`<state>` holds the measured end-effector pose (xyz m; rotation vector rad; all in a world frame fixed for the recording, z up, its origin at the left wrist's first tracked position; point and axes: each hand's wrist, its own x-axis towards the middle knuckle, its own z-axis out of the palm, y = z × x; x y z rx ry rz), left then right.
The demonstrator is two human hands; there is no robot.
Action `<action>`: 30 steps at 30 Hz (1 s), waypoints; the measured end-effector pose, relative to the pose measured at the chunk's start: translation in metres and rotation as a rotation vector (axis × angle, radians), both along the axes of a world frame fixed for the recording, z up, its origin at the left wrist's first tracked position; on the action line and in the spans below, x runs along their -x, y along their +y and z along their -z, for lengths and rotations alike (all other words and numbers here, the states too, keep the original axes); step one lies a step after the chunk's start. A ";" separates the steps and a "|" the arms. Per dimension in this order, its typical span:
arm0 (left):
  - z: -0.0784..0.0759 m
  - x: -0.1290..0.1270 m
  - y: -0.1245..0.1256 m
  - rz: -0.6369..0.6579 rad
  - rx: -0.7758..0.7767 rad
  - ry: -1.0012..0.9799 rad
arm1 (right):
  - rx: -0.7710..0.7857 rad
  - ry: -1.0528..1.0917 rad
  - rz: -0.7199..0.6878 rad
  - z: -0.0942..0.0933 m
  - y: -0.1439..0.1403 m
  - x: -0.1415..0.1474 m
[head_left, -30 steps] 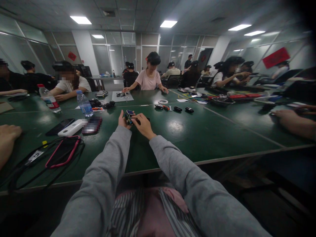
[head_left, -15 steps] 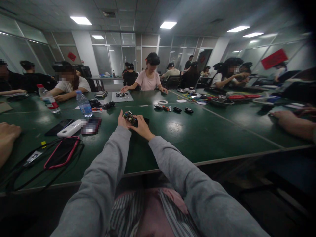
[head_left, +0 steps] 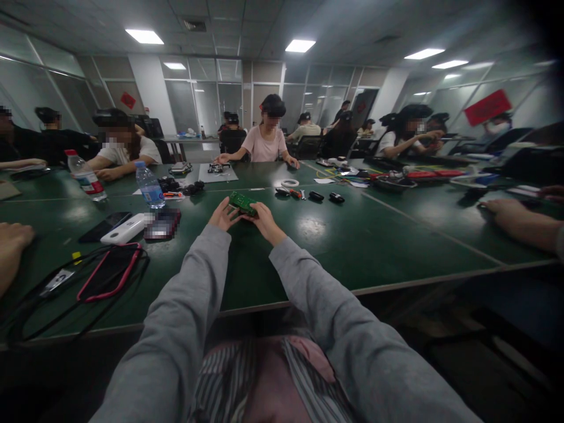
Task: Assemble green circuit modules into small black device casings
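Note:
A green circuit board [head_left: 242, 202] is held above the dark green table between my two hands. My left hand [head_left: 224, 215] grips its left end, fingers closed on the edge. At the right end, my right hand [head_left: 263, 221] pinches the board with thumb and fingers. The flat green side faces up and toward me; the underside is mostly hidden by my fingers. Beyond my hands, to the right, lie several small black parts, one of them a black oval piece [head_left: 316, 196], near a white ring-shaped roll [head_left: 289, 183].
To my left are a water bottle [head_left: 150, 185], a red-capped bottle [head_left: 87, 176], a white device [head_left: 126, 229], and a black pouch with a pink edge [head_left: 110, 272] on a looped strap. Co-workers sit around the table; one hand [head_left: 520, 218] rests at far right.
The board has been turned over: its component side showed before, and now its plain green side shows. My left fingers have shifted along its edge.

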<state>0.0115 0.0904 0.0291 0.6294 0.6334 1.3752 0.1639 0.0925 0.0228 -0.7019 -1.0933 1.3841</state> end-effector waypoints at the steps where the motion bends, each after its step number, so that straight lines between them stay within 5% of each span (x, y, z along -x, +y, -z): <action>1: 0.003 0.000 0.001 0.015 -0.017 0.000 | 0.042 0.057 -0.067 -0.002 -0.001 -0.001; 6: 0.012 -0.001 0.010 -0.051 -0.092 -0.021 | 0.151 0.103 -0.232 -0.004 -0.003 -0.003; 10: 0.015 -0.002 0.017 -0.143 -0.027 -0.013 | 0.076 -0.039 -0.096 -0.001 0.002 -0.003; 18: 0.016 -0.013 0.022 -0.167 -0.120 0.092 | -0.430 -0.578 0.114 0.014 0.011 -0.008; 23: 0.010 -0.008 0.022 -0.182 -0.192 0.125 | -0.549 -0.665 0.265 0.003 0.006 -0.009; 30: 0.021 0.019 0.026 -0.327 -0.025 0.172 | -0.567 -0.729 0.484 -0.008 0.014 -0.014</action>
